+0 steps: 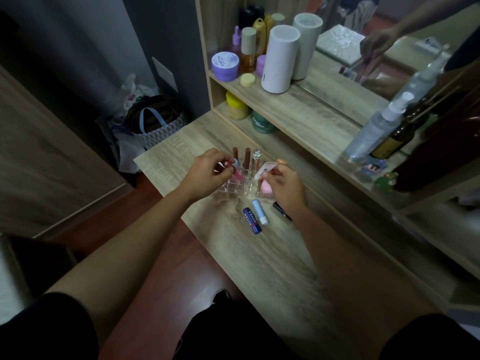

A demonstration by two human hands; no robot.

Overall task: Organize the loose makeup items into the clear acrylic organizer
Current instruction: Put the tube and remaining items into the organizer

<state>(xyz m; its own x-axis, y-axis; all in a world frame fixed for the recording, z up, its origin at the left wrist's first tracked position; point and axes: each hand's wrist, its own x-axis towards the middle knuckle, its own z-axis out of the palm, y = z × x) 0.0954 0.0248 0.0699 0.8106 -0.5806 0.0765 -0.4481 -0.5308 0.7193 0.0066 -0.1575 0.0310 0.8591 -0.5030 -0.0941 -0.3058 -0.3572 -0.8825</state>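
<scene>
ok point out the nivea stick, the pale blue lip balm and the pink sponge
nivea stick [252, 220], head view, middle of the dark blue barrel
pale blue lip balm [260, 212], head view, mid-tube
pink sponge [266, 187], head view, rounded visible side

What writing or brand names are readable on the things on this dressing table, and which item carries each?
"NIVEA": on the dark blue lip balm stick lying on the table in front of the clear acrylic organizer.
Purple jar on the upper shelf: lid has print, too blurred to read.
Green jar on the lower shelf: pale lettering, unreadable.
White tube in the right hand: dark marks, too small to read.
</scene>
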